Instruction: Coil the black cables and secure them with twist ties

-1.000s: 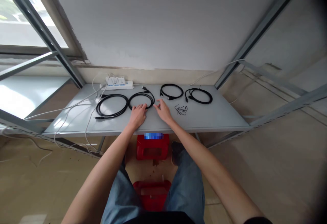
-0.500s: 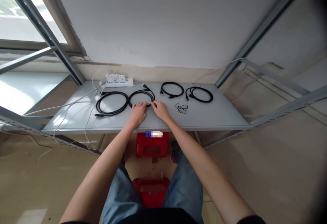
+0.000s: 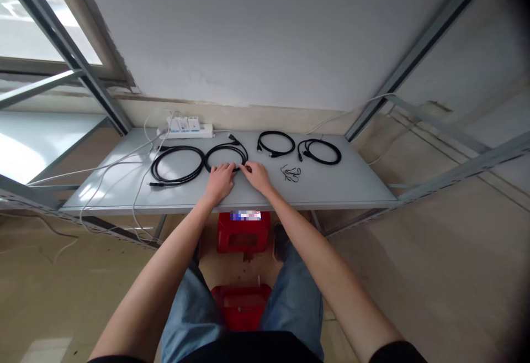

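A coiled black cable (image 3: 247,156) lies on the grey shelf, a plug at its far side. My left hand (image 3: 220,182) bears down on the near edge of this coil, its fingers bent over the strands. Just beside it, my right hand (image 3: 256,176) pinches the coil's near right part between thumb and fingers; the fingertips are partly hidden. To the left, another black cable coil (image 3: 201,165) touches the first. Two smaller black coils, one in the middle (image 3: 293,145) and one farther right (image 3: 338,156), lie beyond my right hand. Thin black ties (image 3: 291,173) rest in a loose tangle nearby.
A white power strip (image 3: 194,131) with plugged-in adapters stands at the back left of the shelf (image 3: 351,186). White cords hang over the left front edge. Metal uprights frame both ends. Red stools (image 3: 244,241) stand below, between my legs.
The view has shifted slightly, so everything sits a little farther left. Both hands stay at the same coil with nearly the same grip.
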`<state>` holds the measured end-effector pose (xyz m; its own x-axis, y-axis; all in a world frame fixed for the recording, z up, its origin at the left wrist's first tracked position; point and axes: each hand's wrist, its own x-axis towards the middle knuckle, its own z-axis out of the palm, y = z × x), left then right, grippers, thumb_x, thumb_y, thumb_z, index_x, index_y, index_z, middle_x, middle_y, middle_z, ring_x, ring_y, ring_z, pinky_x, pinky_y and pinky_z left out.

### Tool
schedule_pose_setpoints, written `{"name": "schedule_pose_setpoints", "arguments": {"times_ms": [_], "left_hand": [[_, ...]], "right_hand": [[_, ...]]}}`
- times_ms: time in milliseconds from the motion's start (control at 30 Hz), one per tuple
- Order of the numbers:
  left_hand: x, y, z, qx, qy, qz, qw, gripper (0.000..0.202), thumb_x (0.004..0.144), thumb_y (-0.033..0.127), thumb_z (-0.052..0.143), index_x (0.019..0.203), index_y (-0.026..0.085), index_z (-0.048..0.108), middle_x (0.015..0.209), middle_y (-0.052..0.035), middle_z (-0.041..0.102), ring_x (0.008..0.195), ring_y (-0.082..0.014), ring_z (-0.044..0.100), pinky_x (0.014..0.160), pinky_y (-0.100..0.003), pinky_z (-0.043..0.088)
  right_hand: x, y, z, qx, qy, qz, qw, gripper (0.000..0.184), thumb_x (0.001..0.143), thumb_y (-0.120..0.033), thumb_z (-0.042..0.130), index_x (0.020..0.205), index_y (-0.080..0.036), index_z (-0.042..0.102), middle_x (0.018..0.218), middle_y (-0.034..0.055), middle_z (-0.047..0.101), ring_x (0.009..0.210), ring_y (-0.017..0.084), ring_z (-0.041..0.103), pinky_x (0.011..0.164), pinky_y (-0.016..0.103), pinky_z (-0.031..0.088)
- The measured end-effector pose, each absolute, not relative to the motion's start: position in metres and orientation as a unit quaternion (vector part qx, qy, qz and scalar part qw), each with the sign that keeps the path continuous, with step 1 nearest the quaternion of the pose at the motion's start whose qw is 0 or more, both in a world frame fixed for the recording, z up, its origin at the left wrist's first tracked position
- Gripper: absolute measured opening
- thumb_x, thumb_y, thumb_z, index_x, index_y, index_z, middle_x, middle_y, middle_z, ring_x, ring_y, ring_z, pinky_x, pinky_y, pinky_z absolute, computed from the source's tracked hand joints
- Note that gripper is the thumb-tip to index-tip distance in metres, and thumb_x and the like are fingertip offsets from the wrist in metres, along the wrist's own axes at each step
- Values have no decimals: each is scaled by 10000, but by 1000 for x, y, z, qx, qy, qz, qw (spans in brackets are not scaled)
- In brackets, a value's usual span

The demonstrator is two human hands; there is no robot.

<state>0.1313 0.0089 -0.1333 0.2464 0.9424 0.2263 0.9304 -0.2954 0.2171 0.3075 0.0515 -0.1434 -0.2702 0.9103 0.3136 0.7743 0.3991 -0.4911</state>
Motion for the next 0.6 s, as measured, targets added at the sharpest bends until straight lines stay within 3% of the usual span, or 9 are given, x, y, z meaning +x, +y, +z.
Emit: {"name": "schedule_pose_setpoints", "arguments": {"times_ms": [400, 600], "left_hand": [[131, 10, -135, 788, 592, 167, 18, 248, 1064, 217, 402, 1202, 226, 609, 1178, -143, 713, 1171, -330, 615, 957, -448, 369], [131, 10, -136, 795, 583, 165, 4, 254, 1065, 215, 398, 1210, 220, 606, 1183, -143, 709, 1172, -327, 615, 960, -448, 369]], "right_hand": [[309, 56, -150, -527, -786, 122, 299, 425, 1093, -470, 545, 797, -206, 698, 774, 34, 708, 714, 173, 570, 664, 277, 303], [305, 56, -147, -541, -788, 112, 274, 395, 1113, -471, 518, 889, -208, 709, 825, 43, 728, 778, 189, 617, 725, 280, 341]]}}
